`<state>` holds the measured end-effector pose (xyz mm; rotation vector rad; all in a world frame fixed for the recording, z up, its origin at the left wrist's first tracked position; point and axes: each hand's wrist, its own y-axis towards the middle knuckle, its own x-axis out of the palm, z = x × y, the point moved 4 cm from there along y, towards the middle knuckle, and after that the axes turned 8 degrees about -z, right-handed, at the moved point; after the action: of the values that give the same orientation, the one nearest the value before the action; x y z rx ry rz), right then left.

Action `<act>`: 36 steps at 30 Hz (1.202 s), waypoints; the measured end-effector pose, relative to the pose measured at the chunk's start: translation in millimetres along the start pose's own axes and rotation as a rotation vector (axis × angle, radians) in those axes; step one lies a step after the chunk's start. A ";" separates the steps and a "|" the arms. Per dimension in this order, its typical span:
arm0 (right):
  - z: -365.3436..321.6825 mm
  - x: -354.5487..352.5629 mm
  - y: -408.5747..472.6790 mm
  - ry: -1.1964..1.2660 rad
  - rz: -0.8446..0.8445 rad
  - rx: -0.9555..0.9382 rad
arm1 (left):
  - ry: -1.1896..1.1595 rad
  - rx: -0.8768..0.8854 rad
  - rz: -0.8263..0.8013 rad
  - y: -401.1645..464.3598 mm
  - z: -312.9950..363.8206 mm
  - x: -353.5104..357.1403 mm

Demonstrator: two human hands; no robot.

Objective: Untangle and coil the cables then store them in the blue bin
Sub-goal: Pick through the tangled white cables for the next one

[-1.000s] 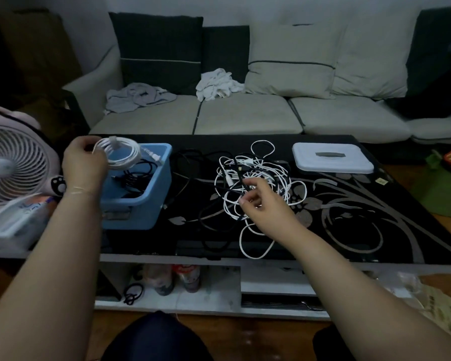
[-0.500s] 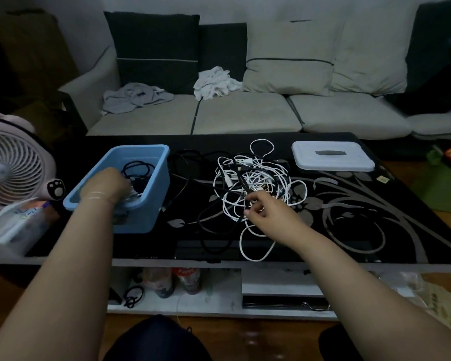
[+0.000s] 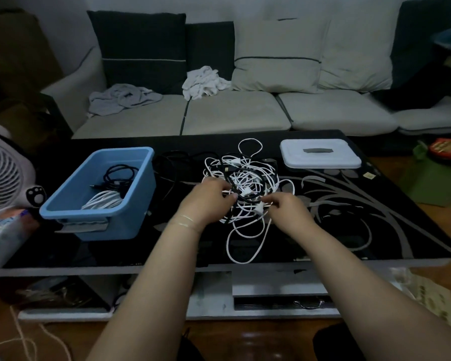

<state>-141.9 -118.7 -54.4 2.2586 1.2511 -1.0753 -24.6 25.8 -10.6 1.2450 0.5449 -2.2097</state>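
Note:
A tangle of white and black cables (image 3: 248, 178) lies in the middle of the black glass table (image 3: 349, 230). My left hand (image 3: 208, 201) grips strands at the tangle's near left side. My right hand (image 3: 288, 208) pinches a white cable with a plug at the near right side. The blue bin (image 3: 138, 188) stands to the left on the table. Inside it lie a coiled white cable (image 3: 103, 200) and a coiled black cable (image 3: 117, 175). More black cables (image 3: 172, 162) trail between the bin and the tangle.
A white lid (image 3: 319, 157) lies at the table's back right. A white fan (image 3: 3, 168) stands at the left edge, with a tissue pack (image 3: 3, 227) in front of it. The sofa runs behind the table. Bottles and clutter sit on the shelf under the table.
My left hand dropped the coiled white cable into the blue bin, then crossed right to the tangle. My right hand stayed at the tangle and now pinches a white cable.

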 end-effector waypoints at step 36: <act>22.8 -2.2 20.5 0.369 -0.135 0.057 | -0.628 0.220 0.176 20.1 39.4 30.2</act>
<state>-135.9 -145.2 -68.9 2.5275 1.5514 -0.7652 -50.4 -20.4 -19.1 0.5968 -0.0549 -2.3789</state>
